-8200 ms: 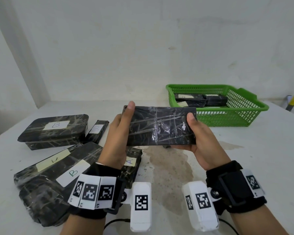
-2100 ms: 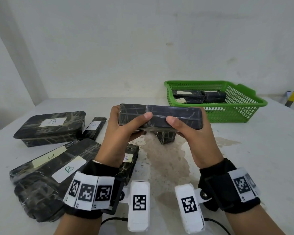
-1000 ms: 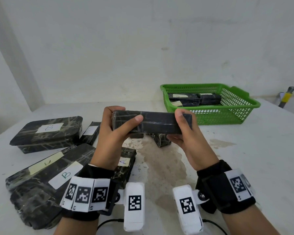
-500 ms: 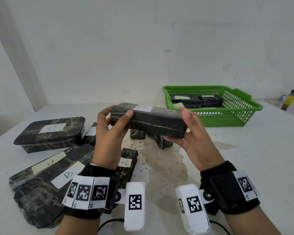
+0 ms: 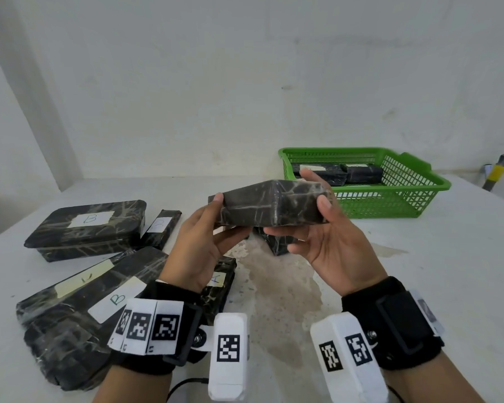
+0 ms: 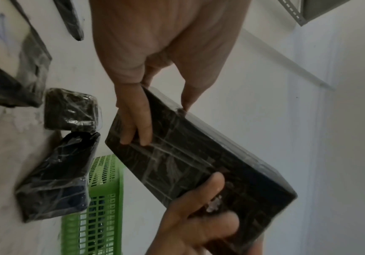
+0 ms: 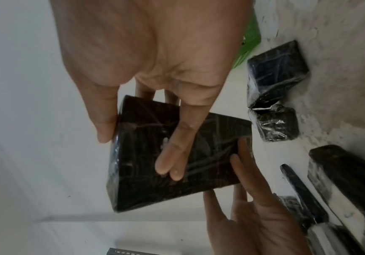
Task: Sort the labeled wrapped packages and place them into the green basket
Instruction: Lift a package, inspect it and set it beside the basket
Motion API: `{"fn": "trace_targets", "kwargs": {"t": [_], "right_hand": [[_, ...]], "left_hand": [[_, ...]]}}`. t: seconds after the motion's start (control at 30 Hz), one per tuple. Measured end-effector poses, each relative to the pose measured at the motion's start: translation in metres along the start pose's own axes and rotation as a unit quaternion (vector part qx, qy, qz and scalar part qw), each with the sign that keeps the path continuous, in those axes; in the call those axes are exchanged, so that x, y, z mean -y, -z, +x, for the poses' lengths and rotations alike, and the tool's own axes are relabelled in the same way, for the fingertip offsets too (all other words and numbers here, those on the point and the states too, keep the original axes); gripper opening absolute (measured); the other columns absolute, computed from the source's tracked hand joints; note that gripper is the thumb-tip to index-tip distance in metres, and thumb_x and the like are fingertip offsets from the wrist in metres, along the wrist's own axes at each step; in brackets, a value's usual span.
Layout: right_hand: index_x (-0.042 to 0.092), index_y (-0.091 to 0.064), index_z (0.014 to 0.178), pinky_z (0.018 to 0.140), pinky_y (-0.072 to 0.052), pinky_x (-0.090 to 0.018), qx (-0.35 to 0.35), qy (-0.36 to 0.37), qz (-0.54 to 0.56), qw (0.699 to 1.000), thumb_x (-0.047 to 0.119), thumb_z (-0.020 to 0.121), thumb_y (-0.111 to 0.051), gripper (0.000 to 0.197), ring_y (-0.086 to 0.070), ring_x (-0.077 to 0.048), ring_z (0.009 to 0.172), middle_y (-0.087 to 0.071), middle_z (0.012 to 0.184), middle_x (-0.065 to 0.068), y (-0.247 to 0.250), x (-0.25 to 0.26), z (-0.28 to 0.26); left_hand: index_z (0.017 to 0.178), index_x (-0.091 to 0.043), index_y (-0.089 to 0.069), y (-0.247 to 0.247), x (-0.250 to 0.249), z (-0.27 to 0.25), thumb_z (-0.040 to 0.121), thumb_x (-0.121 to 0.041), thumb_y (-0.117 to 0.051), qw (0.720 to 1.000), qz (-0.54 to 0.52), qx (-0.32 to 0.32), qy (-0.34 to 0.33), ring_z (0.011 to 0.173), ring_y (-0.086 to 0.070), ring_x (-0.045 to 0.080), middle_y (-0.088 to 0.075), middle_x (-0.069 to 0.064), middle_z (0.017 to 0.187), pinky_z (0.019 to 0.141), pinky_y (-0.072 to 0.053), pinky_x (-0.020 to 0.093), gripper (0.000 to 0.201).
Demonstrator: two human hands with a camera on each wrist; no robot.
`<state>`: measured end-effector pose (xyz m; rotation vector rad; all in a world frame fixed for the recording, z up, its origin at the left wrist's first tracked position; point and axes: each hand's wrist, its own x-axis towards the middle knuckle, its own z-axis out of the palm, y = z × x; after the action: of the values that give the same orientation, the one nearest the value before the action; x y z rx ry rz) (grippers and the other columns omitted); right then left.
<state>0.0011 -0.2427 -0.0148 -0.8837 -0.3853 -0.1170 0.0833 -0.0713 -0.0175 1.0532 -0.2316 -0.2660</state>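
Both hands hold one black wrapped package (image 5: 268,206) in the air over the middle of the table, turned corner-on to me, no label showing. My left hand (image 5: 227,216) grips its left end, thumb on top, fingers underneath (image 6: 137,131). My right hand (image 5: 316,189) grips the right end, thumb on the near face, fingers behind and below (image 7: 170,160). The green basket (image 5: 437,186) stands at the back right, just beyond the right hand, with two black packages (image 5: 335,173) inside.
On the left lie a B-labelled box (image 5: 85,228), a thin small package (image 5: 160,228), a long stack with a B label (image 5: 79,298) and an A-labelled package (image 5: 217,282). Two small packages (image 6: 52,174) sit under the hands. A yellow-handled tool (image 5: 496,173) lies far right.
The held package has swung round and shifted right toward the basket; the white label seen on top half a second ago no longer shows. Both hands have stayed on it.
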Motion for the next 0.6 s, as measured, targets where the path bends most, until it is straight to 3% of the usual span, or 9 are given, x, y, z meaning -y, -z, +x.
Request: {"fn": "trace_targets", "kwargs": {"t": [0.07,0.13,0.23,0.33,0.4,0.47,0.6], "right_hand": [[0.019,-0.061,0.121,0.063,-0.061,-0.028,-0.02,0.021,-0.022,0.999,0.035,0.071,-0.085,0.058,-0.072,-0.039,0.087,-0.066,0.119,-0.021,-0.001,-0.001,0.001],[0.015,-0.062,0.117,0.07,-0.06,-0.028,-0.042,0.049,-0.032,0.997,0.032,0.071,-0.085,0.055,-0.07,-0.042,0.093,-0.062,0.124,-0.024,0.002,-0.001,0.002],[0.011,-0.058,0.12,0.079,-0.059,-0.031,-0.06,0.073,-0.044,0.995,0.028,0.073,-0.083,0.056,-0.062,-0.048,0.11,-0.054,0.136,-0.025,0.006,-0.001,0.003],[0.006,-0.052,0.131,0.087,-0.057,-0.034,-0.066,0.062,-0.042,0.995,0.037,0.078,-0.077,0.066,-0.061,-0.042,0.117,-0.053,0.137,-0.025,0.001,-0.003,0.003],[0.007,-0.052,0.133,0.088,-0.056,-0.033,-0.07,0.054,-0.062,0.994,0.041,0.086,-0.067,0.06,-0.062,-0.034,0.117,-0.057,0.135,-0.023,-0.003,-0.005,0.002],[0.009,-0.055,0.13,0.086,-0.056,-0.032,-0.074,0.047,-0.086,0.992,0.034,0.092,-0.057,0.046,-0.062,-0.031,0.117,-0.06,0.132,-0.02,-0.005,-0.006,0.002],[0.012,-0.064,0.12,0.082,-0.058,-0.033,-0.087,0.046,-0.097,0.99,0.027,0.081,-0.062,0.042,-0.065,-0.031,0.113,-0.064,0.126,-0.018,-0.005,-0.008,0.002]], "left_hand": [[0.134,0.0,-0.051,0.0,0.0,-0.001,0.098,-0.026,-0.055,1.0,0.016,-0.001,0.0,0.087,-0.074,0.029,-0.063,0.018,0.121,0.075,-0.062,0.034,0.045],[0.147,-0.011,-0.037,0.0,0.0,-0.003,0.087,-0.03,-0.064,0.999,0.031,0.004,-0.004,0.091,-0.074,0.032,-0.059,0.005,0.122,0.073,-0.062,0.034,0.068],[0.15,-0.033,-0.033,-0.003,-0.004,-0.007,0.08,-0.041,-0.066,0.996,0.057,0.062,-0.038,0.1,-0.072,0.029,-0.049,-0.014,0.126,0.078,-0.062,0.038,0.078],[0.146,-0.048,-0.035,-0.006,-0.005,-0.012,0.082,-0.047,-0.068,0.981,0.111,0.14,-0.072,0.106,-0.07,0.027,-0.045,-0.016,0.143,0.079,-0.061,0.042,0.072],[0.145,-0.049,-0.037,-0.006,-0.001,-0.014,0.074,-0.05,-0.067,0.968,0.152,0.184,-0.079,0.105,-0.071,0.023,-0.061,-0.014,0.133,0.075,-0.061,0.039,0.077],[0.142,-0.048,-0.042,-0.008,0.0,-0.016,0.074,-0.048,-0.068,0.962,0.176,0.189,-0.093,0.101,-0.072,0.022,-0.067,-0.011,0.124,0.072,-0.06,0.038,0.072],[0.126,-0.026,-0.061,-0.008,0.001,-0.014,0.084,-0.026,-0.066,0.967,0.151,0.148,-0.141,0.097,-0.073,0.026,-0.068,-0.006,0.117,0.079,-0.06,0.037,0.042]]}}
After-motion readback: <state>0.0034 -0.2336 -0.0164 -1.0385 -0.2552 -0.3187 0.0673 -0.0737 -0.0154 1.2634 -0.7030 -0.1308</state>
